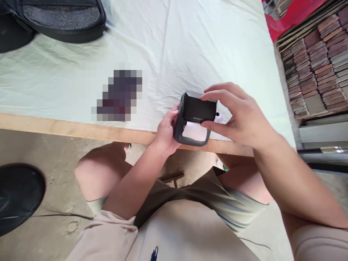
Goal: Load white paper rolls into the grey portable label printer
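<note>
Though gripped, printer [196, 119] between fingers [217, 95] (both hands)

A pale cloth [190, 40], creased and wrinkled, covers the table; a bare wooden edge [67, 127] runs along its near side. A black bag [61, 20] with a grey mesh panel lies on the cloth at the far left corner. A pixelated patch [119, 95] sits on the cloth near the wooden edge; its content cannot be told. A stack of reddish-brown wooden blocks [317, 61] stands to the right of the table, with a red object [292, 14] behind it. A dark round object [19, 195] rests on the bare concrete floor [54, 152] at the left, and a thin black cable [54, 216] runs past it.
</note>
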A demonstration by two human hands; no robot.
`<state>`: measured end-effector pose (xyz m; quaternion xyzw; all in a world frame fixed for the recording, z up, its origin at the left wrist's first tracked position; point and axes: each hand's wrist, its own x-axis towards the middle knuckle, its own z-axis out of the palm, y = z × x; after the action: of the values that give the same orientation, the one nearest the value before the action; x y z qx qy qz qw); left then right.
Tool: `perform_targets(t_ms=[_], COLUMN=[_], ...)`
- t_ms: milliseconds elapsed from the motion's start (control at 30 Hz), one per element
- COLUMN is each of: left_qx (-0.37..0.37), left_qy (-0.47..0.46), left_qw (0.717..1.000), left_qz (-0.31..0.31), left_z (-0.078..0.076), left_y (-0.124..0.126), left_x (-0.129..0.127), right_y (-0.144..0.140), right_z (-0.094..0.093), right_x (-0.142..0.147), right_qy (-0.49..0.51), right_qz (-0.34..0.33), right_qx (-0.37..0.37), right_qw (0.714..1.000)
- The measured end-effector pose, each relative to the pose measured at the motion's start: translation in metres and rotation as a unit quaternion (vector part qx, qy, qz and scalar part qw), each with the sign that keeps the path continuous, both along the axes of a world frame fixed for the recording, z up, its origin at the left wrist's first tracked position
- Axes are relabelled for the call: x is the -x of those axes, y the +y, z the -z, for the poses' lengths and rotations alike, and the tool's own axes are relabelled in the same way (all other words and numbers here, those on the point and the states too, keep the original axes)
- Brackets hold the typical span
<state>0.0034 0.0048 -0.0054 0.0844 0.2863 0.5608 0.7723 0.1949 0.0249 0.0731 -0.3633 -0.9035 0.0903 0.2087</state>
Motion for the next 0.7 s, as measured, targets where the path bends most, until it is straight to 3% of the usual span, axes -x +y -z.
perform_targets(t_ms=[100, 233, 300, 400, 533, 633, 700], left_qx=[0.032, 0.044, 0.04, 0.019, 0.011, 0.003, -0.001], left_qy=[-0.004, -0.005, -0.001, 0.006, 0.013, 0.018, 0.018], left_qw=[0.999, 0.999, 0.999, 1.0, 1.0, 1.0, 1.0], left_qz=[-0.007, -0.012, 0.001, 0.008, 0.005, 0.007, 0.01], left_z=[0.0, 0.002, 0.003, 0.001, -0.003, -0.003, -0.002], left_y=[0.002, 0.003, 0.002, -0.001, -0.002, -0.002, -0.001], left_x=[0.0, 0.0, 0.0, 0.0, -0.002, -0.003, -0.002], right_y=[-0.005, -0.011, -0.009, -0.001, 0.015, 0.02, 0.017], right_z=[0.0, 0.001, 0.001, 0.001, 0.003, -0.005, -0.016], right_x=[0.011, 0.023, 0.022, 0.017, 0.019, 0.026, 0.021], right_qy=[0.024, 0.18, 0.171, -0.014, -0.203, -0.218, -0.157], right_qz=[0.049, 0.155, 0.137, 0.101, 0.117, 0.137, 0.145], right_qx=[-0.081, -0.179, -0.153, -0.091, -0.048, -0.009, 0.026], right_qw=[0.995, 0.955, 0.964, 0.991, 0.971, 0.966, 0.976])
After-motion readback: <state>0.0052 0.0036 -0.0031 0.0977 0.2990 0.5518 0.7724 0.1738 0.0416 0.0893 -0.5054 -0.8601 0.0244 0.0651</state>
